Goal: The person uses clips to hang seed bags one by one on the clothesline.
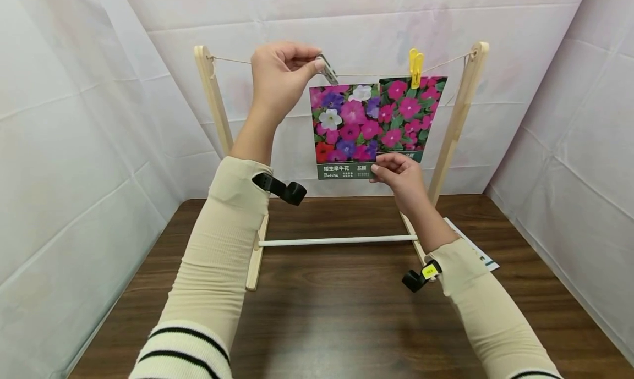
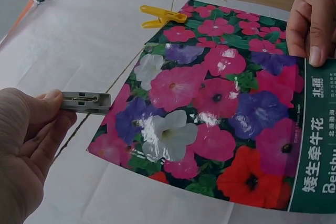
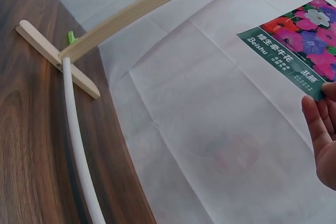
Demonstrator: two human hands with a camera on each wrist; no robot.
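One seed packet [image 1: 410, 112] is already pegged by the yellow clothespin [image 1: 415, 65] — the second packet [image 1: 344, 130] is pinched at its bottom edge by the right hand [image 1: 401, 175], the grey clothespin [image 1: 327, 70] squeezed in the left hand [image 1: 282, 73] at the string [image 1: 233, 60], not clipped yet.

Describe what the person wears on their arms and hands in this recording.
Both hands, left hand and right hand, are bare, with no gloves or rings visible. Each forearm wears a snug beige sleeve, with a black-and-white striped cuff nearer the elbow. A black strapped camera mount sits at each wrist; the right mount bears a small yellow label.
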